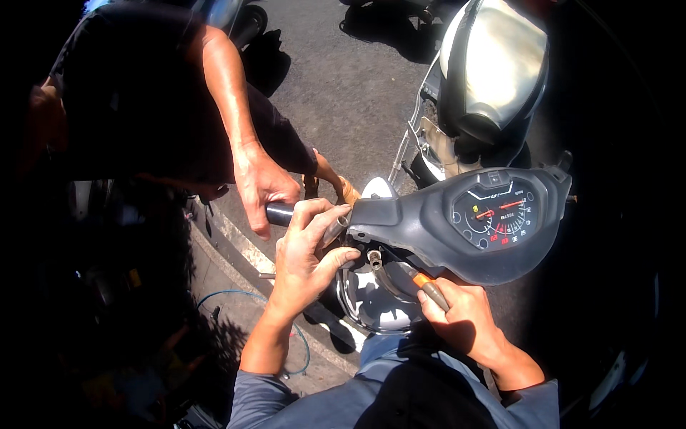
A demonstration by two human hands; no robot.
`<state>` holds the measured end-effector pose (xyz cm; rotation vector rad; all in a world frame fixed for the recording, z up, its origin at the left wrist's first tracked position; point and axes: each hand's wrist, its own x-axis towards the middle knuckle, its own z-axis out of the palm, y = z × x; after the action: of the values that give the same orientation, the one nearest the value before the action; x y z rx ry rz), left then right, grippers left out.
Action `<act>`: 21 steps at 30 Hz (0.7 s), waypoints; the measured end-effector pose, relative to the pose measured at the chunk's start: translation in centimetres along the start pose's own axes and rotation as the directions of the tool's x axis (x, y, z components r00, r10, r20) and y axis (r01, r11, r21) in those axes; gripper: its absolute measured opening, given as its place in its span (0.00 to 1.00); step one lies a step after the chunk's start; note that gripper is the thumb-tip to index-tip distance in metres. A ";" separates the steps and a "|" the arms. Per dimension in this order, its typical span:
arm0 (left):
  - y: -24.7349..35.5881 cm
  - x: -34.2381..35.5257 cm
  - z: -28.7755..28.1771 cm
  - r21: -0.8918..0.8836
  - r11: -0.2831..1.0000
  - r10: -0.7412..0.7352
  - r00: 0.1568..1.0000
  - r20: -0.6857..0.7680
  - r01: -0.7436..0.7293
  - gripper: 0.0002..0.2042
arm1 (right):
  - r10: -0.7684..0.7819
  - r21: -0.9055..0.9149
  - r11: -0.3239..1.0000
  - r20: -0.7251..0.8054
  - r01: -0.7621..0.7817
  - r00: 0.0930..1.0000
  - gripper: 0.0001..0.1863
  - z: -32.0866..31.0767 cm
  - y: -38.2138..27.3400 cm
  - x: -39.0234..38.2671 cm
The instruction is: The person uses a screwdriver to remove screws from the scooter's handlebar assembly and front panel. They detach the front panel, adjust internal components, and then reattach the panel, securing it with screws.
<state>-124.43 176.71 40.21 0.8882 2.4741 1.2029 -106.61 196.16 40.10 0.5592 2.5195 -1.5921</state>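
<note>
A dark grey scooter handlebar cover with a round-dial gauge panel stands tilted before me. My left hand is at its left end, fingers bent over and thumb below, closed around a short metal tube. My right hand grips the orange and grey handle of a screwdriver, which points up and left beneath the cover; its tip is hidden. Between my hands is an exposed metal handlebar end. At the left, a co-worker's hand holds a black cylindrical grip.
The co-worker's dark-clothed body leans in from the left. Another scooter with a shiny pale seat is parked at the far right. A blue hose lies on the pavement at the left, beside the asphalt.
</note>
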 end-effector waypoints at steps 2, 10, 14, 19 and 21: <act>0.0 -0.1 0.1 -0.005 1.000 -0.002 1.000 -0.001 0.002 0.29 | 0.037 0.000 0.999 0.019 -0.037 0.999 0.11 0.0 -0.2 0.0; 0.6 0.0 -0.6 0.028 0.999 -0.017 0.997 0.081 0.015 0.29 | -0.025 -0.116 0.993 0.056 0.031 0.998 0.11 -0.4 0.4 0.2; 0.8 0.2 -0.7 0.087 0.995 0.045 0.998 0.049 -0.049 0.29 | -0.135 -0.084 0.988 -0.044 0.131 0.990 0.11 -0.3 1.3 -0.3; 1.0 0.3 -0.7 0.131 0.989 0.065 0.996 0.062 -0.073 0.29 | -0.004 -0.058 0.998 0.096 0.010 0.995 0.12 -0.9 1.0 -0.3; 1.2 0.3 -0.8 0.130 0.991 0.034 0.995 0.090 -0.045 0.29 | -0.056 -0.061 0.996 0.068 0.061 0.996 0.12 -0.9 1.4 -0.3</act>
<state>-124.57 176.99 41.65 1.0064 2.4993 0.9992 -105.74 197.37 39.40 0.4222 2.5494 -1.5174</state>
